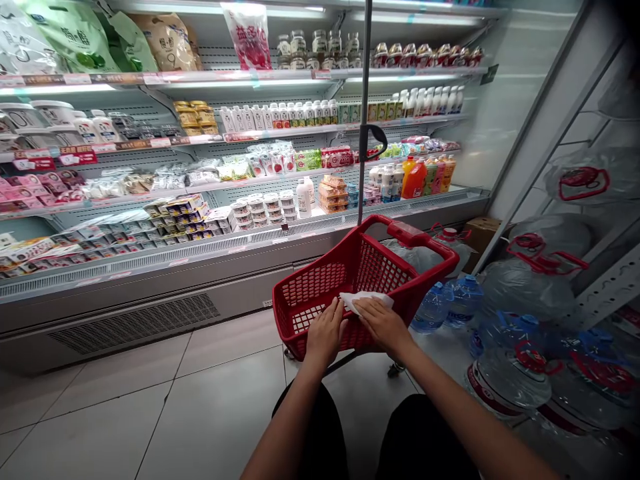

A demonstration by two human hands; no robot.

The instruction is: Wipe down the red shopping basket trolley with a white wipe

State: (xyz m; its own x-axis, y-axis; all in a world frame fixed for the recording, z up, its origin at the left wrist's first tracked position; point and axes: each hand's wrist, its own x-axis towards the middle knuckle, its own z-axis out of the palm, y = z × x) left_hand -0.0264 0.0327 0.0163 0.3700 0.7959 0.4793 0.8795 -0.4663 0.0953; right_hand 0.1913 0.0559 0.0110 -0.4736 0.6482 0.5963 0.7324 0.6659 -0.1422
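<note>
A red plastic shopping cart (320, 283) with lattice walls stands in front of my knees, its handle towards the right. My left hand (326, 333) grips the near rim of its basket, fingers over the edge. Just right of it, my right hand (383, 323) presses a white cloth (356, 300) onto the same rim. Part of the cloth is hidden beneath the right fingers. The basket's lattice floor shows, with nothing lying on it.
A refrigerated display case (240, 267) with shelves of dairy goods and drinks runs behind the cart. Large water bottles (510, 373) crowd the floor at right, beside a metal rack. A dark upright pole (367, 67) with a handle rises behind the cart. Pale tiles (220, 380) cover the floor.
</note>
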